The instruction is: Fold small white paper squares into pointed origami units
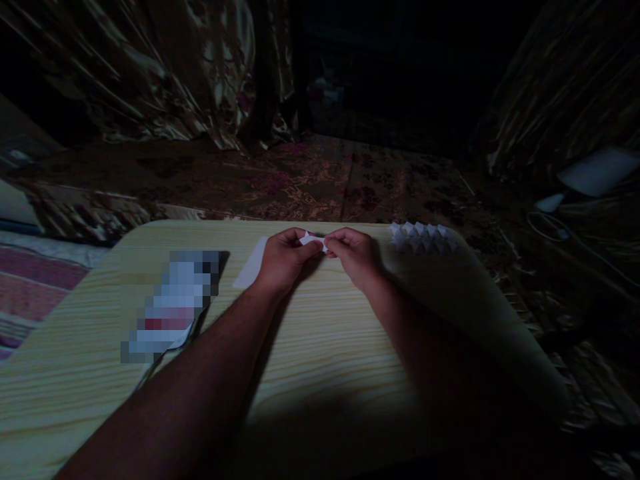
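Near the far edge of the wooden table (320,360), my left hand (284,261) pinches a small folded piece of white paper (313,241) between thumb and fingers. My right hand (354,252) closes on the same paper from its right end. One pointed tip of the paper sticks up by the left fingers. Beside my left hand lies a flat white paper sheet (251,263), partly covered by that hand. To the right of my right hand stand several folded white paper pieces (423,238) with pointed tips, in close rows.
A blurred-out device (175,303) with a cable lies left of my left forearm. Beyond the table is a ledge with a flowered cloth (320,177) and curtains (200,73). A white lamp-like object (599,172) with a cable rests at the right. Striped bedding (40,287) shows at left.
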`<state>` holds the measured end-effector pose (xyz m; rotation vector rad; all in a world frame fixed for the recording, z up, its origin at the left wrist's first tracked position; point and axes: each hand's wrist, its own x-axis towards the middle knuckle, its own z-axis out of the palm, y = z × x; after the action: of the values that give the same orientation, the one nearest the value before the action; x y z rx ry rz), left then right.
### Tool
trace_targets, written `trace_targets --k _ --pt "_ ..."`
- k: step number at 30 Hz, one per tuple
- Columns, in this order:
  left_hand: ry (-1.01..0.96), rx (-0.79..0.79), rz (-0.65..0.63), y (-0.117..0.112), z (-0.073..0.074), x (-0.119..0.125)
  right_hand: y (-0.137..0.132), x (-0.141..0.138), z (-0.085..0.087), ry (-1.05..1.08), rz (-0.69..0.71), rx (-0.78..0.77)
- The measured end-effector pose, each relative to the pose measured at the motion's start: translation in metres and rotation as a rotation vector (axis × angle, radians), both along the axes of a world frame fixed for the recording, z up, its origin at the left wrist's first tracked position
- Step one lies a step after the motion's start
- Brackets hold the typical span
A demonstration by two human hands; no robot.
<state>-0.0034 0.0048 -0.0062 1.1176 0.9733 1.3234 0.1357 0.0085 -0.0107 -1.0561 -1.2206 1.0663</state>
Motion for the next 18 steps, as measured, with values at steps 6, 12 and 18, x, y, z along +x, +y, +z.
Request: trace_targets --k 6,12,18 --pt "0.002 0.001 0.015 0.0003 0.0009 0.0004 0.0013 -0.0002 -0.0017 0.006 -0.011 0.01" --pt "0.006 -0.002 0.0 0.001 0.001 0.0005 0.0021 -0.0008 -0.0029 -0.003 -0.027 0.027" --pt "0.026 -0.001 0.006 0.0016 0.0002 0.0003 0.0022 -0.0002 -0.0021 -0.015 -0.036 0.034"
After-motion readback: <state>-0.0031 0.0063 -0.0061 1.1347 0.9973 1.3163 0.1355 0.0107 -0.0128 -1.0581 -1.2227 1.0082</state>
